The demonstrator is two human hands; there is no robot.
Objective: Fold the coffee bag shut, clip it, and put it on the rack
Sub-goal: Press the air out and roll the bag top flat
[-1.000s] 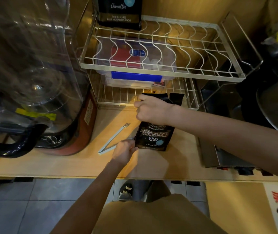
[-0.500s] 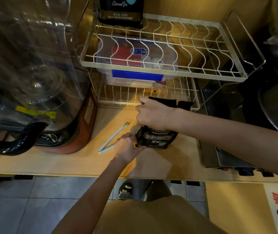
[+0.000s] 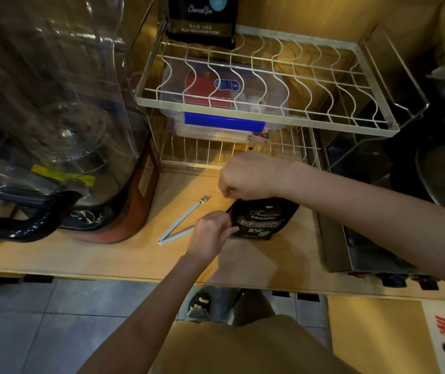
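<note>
- The left hand [image 3: 210,236] has its fingers [image 3: 228,230] pinched together on the left edge of the coffee bag [image 3: 262,221].
- The right hand [image 3: 251,175] comes in from the right; its fingers [image 3: 228,188] curl down and close on the bag's top edge, which they hide.
- The black bag lies on the wooden tabletop [image 3: 256,263], in front of the rack's lower tier, its printed face up and its upper part rolled over under the right hand.
- The clip [image 3: 181,224], pale and slim, lies spread in a V on the tabletop just left of the left hand, untouched.
- The wire rack [image 3: 267,118] stands behind; a second black bag [image 3: 202,20] sits at the back of its top tier, and a clear box [image 3: 224,103] lies on the tier below.
- A large clear container [image 3: 54,109] stands at the left.
</note>
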